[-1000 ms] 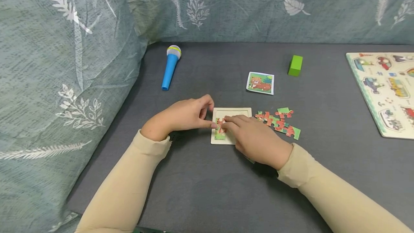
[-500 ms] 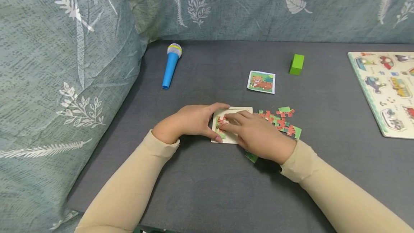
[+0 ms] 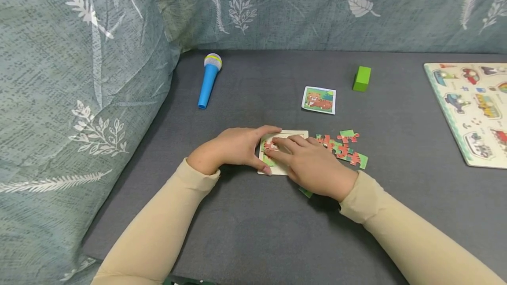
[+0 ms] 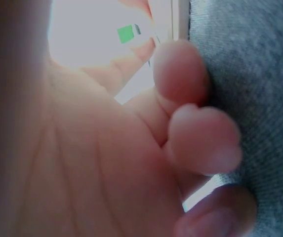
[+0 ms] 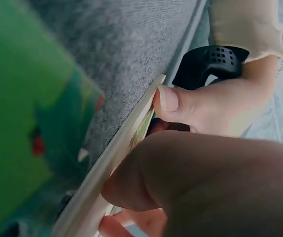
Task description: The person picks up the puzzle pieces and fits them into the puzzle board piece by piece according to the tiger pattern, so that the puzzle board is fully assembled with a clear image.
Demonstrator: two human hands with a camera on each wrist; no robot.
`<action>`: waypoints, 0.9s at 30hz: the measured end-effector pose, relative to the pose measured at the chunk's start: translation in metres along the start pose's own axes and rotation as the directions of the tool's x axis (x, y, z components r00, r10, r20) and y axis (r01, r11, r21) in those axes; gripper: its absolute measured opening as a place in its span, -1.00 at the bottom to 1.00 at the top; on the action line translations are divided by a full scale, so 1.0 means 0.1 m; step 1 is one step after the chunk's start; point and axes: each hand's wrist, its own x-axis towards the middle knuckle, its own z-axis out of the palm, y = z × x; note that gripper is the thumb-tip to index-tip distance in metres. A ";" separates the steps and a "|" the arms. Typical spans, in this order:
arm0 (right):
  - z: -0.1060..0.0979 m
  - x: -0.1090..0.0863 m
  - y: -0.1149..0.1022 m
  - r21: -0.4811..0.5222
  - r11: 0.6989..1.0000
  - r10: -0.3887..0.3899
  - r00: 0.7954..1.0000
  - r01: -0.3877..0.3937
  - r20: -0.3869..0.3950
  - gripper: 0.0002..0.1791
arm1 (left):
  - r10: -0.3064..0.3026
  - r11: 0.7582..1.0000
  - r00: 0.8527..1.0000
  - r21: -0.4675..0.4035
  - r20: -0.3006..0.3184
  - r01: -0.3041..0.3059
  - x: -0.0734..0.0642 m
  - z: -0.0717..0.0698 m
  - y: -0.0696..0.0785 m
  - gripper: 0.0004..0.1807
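Note:
A small pale wooden puzzle tray (image 3: 303, 133) lies on the dark cloth, with tiger-patterned jigsaw pieces (image 3: 270, 162) along its left side. My left hand (image 3: 233, 147) holds the tray by its left end, index finger at the far edge and thumb at the near edge. Over the tray, my right hand (image 3: 314, 166) rests its fingertips on the pieces; its palm hides part of the tray. Loose jigsaw pieces (image 3: 341, 147) lie in a cluster to the right. A green jigsaw piece (image 3: 306, 192) shows partly below the right hand, large in the right wrist view.
Behind the tray lies a tiger picture card (image 3: 318, 100). A blue toy microphone (image 3: 208, 82) is at the back left, and a green block (image 3: 362, 78) at the back right. A picture board (image 3: 475, 118) lies at the far right. Patterned cloth (image 3: 277, 8) borders the back and left.
My left hand has moved right and spread from a near-pinch at the tray's left edge to hold it across both edges. My right hand stays on the pieces with only slight motion.

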 end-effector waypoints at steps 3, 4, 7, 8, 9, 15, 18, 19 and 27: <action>0.00 0.02 -0.01 -0.016 1.000 -0.010 1.000 0.010 0.013 -0.48 | 0.001 1.000 1.000 -0.003 -0.001 -0.001 0.00 0.01 -0.01 0.17; 0.00 0.02 -0.01 -0.016 1.000 -0.013 1.000 0.013 0.014 -0.48 | 0.004 1.000 1.000 -0.002 -0.003 -0.004 0.00 0.01 -0.01 0.17; 0.00 0.02 -0.01 -0.006 1.000 -0.023 1.000 0.023 0.005 -0.48 | 0.007 1.000 1.000 -0.008 0.000 -0.007 0.00 0.01 -0.02 0.18; 0.01 0.02 0.00 -0.001 1.000 -0.028 1.000 0.028 -0.002 -0.47 | 0.007 1.000 1.000 -0.011 0.003 -0.007 0.00 0.01 -0.02 0.17; 0.01 0.02 0.00 0.002 0.999 -0.033 0.999 0.033 -0.009 -0.47 | 0.008 1.000 1.000 -0.015 0.004 -0.008 0.00 0.01 -0.02 0.17; 0.01 0.01 0.01 0.019 0.999 -0.048 0.998 0.049 -0.043 -0.46 | 0.020 0.999 1.000 -0.031 0.007 -0.020 0.00 -0.01 -0.02 0.12; 0.01 0.01 0.01 0.011 0.999 -0.051 0.998 0.052 -0.046 -0.46 | 0.022 0.999 1.000 -0.048 0.005 -0.021 0.00 -0.02 -0.02 0.07; 0.01 0.01 0.01 0.003 0.999 -0.054 0.998 0.054 -0.041 -0.45 | 0.020 0.998 1.000 -0.054 0.004 -0.019 0.00 -0.03 -0.03 0.06; -0.01 0.02 -0.04 -0.062 0.997 -0.044 0.998 0.047 0.040 -0.38 | 0.019 0.998 1.000 -0.058 0.003 -0.019 -0.01 -0.03 -0.04 0.04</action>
